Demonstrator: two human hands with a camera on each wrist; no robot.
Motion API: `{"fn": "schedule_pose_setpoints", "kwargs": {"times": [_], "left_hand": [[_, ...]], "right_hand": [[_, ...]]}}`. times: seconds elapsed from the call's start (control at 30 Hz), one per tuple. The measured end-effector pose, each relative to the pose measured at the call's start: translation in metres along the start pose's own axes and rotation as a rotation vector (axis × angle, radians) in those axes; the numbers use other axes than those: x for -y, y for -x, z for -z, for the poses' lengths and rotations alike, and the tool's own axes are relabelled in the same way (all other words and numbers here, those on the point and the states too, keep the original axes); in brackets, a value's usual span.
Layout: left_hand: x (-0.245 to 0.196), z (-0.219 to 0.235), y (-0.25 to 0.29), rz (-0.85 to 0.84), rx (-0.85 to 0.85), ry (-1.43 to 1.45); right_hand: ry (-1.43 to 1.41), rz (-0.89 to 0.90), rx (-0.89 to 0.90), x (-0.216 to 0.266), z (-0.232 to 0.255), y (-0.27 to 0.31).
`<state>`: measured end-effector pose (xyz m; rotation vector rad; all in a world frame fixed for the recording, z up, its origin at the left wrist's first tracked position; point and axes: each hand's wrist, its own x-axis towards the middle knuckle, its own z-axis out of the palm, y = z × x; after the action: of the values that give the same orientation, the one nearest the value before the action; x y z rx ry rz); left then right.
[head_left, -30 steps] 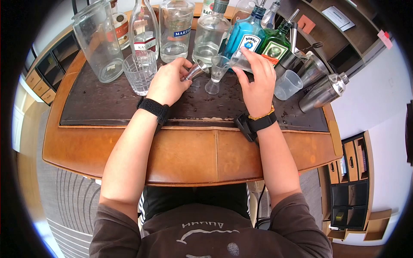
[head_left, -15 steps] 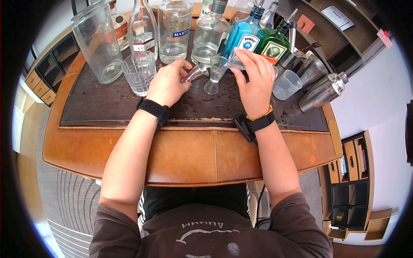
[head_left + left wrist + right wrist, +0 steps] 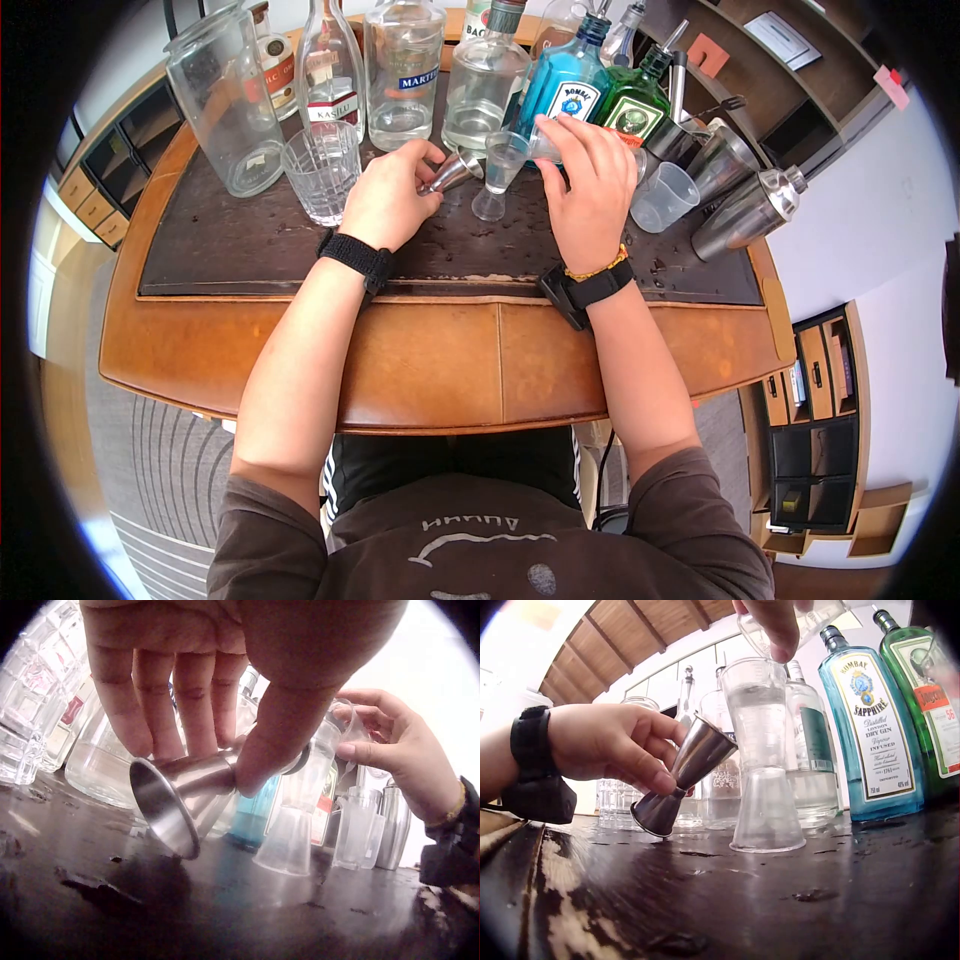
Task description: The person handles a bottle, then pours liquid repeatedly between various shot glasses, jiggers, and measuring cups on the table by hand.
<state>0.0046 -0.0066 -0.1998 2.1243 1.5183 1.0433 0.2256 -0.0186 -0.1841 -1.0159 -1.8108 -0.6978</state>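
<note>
The left hand (image 3: 393,193) pinches a steel double jigger (image 3: 452,174) at its waist; in the right wrist view the jigger (image 3: 695,761) leans, its lower rim at the tabletop. Beside it a clear plastic double-ended measure (image 3: 502,165) stands upright, with clear liquid in its upper cup. The right hand (image 3: 590,190) holds a clear plastic cup (image 3: 547,140), tilted with its mouth at the measure's rim. In the left wrist view the fingers of the right hand (image 3: 397,742) are curved round this cup.
A cut-glass tumbler (image 3: 325,175) and a tall glass vessel (image 3: 230,110) stand at the left. Behind are several bottles, including a blue one (image 3: 572,90) and a green one (image 3: 635,100). A plastic cup (image 3: 664,198) and a steel shaker (image 3: 745,215) stand at the right.
The right hand and its cup have shifted slightly left, and the cup lies more level against the measure. The left hand with the jigger has hardly moved.
</note>
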Motion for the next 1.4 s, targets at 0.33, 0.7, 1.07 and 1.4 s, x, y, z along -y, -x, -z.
{"fn": "schedule_pose_setpoints", "kwargs": {"times": [0.33, 0.7, 1.07, 1.4], "left_hand": [[0.001, 0.001, 0.000, -0.008, -0.003, 0.017], [0.002, 0.001, -0.001, 0.004, -0.011, 0.011], [0.003, -0.001, -0.001, 0.045, -0.031, 0.034], [0.001, 0.000, 0.000, 0.029, -0.059, -0.003]], "right_hand": [[0.011, -0.282, -0.042, -0.001, 0.001, 0.002], [-0.192, -0.664, 0.164, -0.007, -0.001, 0.008], [0.000, -0.420, 0.134, -0.002, 0.005, 0.006], [0.059, -0.082, 0.163, 0.010, -0.008, 0.005]]}}
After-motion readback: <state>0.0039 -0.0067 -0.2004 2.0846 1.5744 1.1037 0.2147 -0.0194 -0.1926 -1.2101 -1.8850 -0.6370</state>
